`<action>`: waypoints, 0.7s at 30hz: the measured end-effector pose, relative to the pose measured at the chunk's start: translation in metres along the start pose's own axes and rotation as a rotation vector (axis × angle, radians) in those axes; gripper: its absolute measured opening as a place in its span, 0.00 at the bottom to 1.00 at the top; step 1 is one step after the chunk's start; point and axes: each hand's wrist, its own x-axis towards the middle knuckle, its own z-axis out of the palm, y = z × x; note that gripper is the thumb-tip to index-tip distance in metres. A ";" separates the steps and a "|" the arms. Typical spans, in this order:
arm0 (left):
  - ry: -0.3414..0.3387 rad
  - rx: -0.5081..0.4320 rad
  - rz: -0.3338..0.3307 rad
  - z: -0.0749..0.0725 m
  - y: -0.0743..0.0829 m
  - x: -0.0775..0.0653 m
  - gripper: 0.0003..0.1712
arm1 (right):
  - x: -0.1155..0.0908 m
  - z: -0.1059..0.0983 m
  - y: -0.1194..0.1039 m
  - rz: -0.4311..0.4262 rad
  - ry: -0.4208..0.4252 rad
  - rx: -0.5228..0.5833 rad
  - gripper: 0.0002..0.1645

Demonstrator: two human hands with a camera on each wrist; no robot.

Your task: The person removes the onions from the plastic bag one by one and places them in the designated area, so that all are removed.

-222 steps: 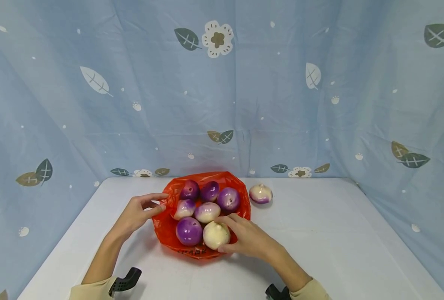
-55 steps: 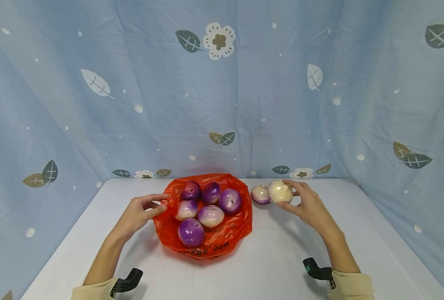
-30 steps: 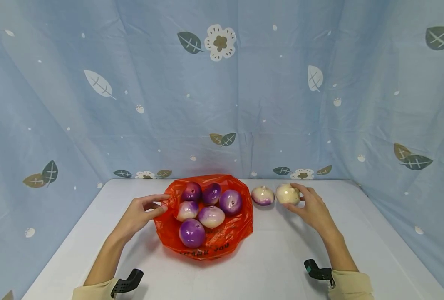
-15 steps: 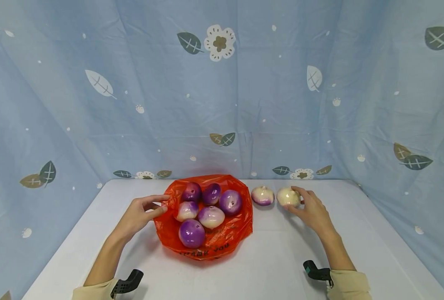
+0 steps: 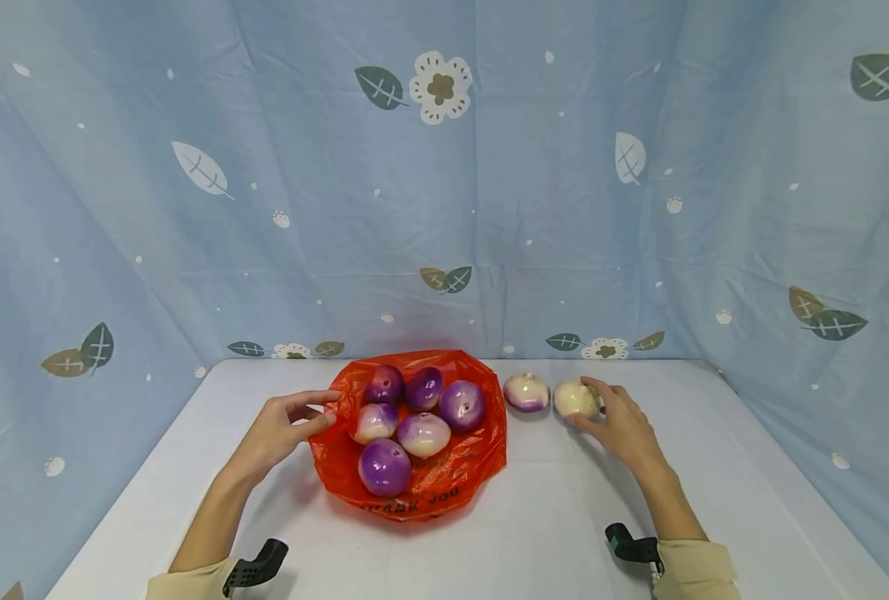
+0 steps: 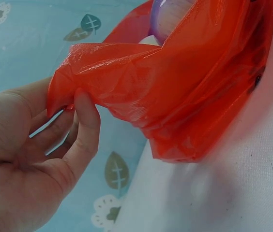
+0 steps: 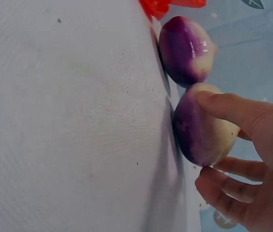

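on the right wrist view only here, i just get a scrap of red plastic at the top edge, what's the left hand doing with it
Observer: The left hand pinches the rim of that red bag between thumb and fingers.
Operator: ok and what's in the bag, i can't see inside
Observer: Six turnip-like vegetables show in it in the head view.
Operator: any print on it
Observer: Yes, dark lettering runs along the front of the bag, with "YOU" readable at its right end.

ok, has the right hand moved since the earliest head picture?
Yes. Judged against the table in the head view, the right hand moved rightward and farther back, from the red bag to right of it.
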 end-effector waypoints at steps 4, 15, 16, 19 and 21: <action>-0.002 -0.006 0.001 0.000 0.000 0.000 0.24 | 0.000 0.001 -0.001 0.008 0.008 0.000 0.44; -0.003 -0.007 -0.008 0.000 0.001 0.000 0.24 | 0.000 0.001 -0.001 0.020 0.007 0.007 0.44; -0.003 -0.008 -0.007 0.000 0.001 0.000 0.24 | 0.000 0.001 -0.001 0.019 0.007 0.007 0.44; -0.003 -0.008 -0.002 0.000 0.001 0.000 0.24 | -0.001 0.000 -0.002 0.022 0.007 0.006 0.44; -0.003 -0.009 0.001 0.000 0.001 0.000 0.24 | -0.001 -0.001 -0.003 0.026 0.005 0.006 0.44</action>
